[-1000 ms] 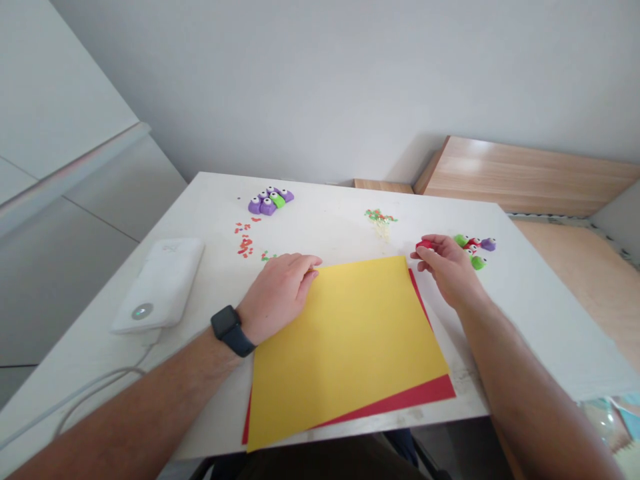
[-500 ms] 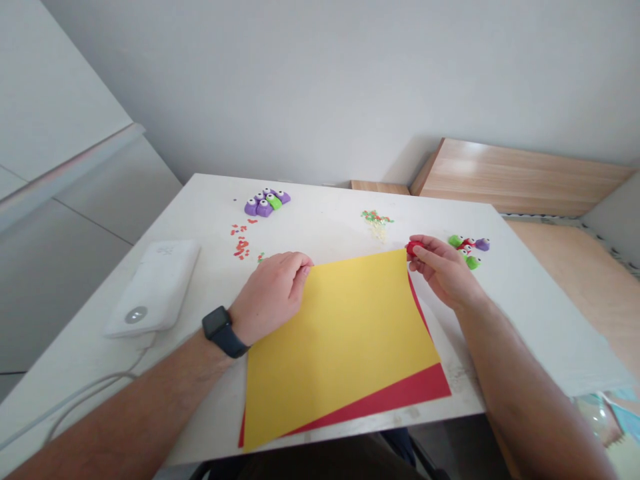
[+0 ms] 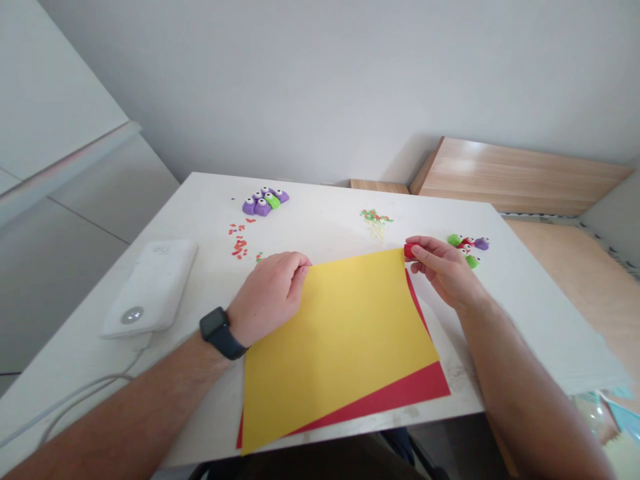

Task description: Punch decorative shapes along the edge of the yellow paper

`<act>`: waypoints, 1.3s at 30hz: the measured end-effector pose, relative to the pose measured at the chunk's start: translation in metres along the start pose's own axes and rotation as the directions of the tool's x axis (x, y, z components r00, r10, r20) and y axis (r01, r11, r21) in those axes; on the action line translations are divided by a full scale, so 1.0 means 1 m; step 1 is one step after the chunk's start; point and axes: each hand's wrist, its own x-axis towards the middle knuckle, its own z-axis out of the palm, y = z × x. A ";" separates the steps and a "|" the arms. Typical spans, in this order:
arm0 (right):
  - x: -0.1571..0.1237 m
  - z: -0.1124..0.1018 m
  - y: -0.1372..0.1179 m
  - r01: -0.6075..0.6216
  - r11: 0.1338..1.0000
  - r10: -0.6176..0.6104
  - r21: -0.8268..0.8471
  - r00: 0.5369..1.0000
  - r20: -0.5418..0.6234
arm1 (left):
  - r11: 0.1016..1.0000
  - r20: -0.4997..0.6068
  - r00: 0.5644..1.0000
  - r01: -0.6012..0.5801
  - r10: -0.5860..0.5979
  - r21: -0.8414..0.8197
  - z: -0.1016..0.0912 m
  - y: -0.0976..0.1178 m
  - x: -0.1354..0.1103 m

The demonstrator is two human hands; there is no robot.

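A yellow sheet of paper lies over a red sheet of paper, whose edges show at the right and bottom. My left hand, with a dark watch on its wrist, is closed at the yellow sheet's upper left corner, pinching it. At the upper right corner, my right hand grips a small red object between thumb and fingers. The object touches or overlaps the paper's corner; its kind is hard to make out, since the fingers cover part of it.
Purple and green lumps with googly eyes sit at the table's back left, and more eyed lumps lie beyond my right hand. Red bits and green and pale bits are scattered about. A white power bank with a cable lies left.
The red object has turned slightly in my right fingers and shows a flatter side. Both hands otherwise stay in place on the paper; the whole view has shifted a little.
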 end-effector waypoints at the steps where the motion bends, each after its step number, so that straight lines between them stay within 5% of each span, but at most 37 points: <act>1: 0.000 0.000 0.000 0.001 1.000 -0.001 -0.004 1.000 0.008 | 1.000 0.000 1.000 0.002 -0.002 0.000 0.000 0.000 0.000; 39: 0.001 -0.004 0.008 0.027 0.989 -0.026 -0.146 1.000 0.008 | 0.999 0.000 0.999 0.043 -0.043 -0.017 -0.003 0.003 0.000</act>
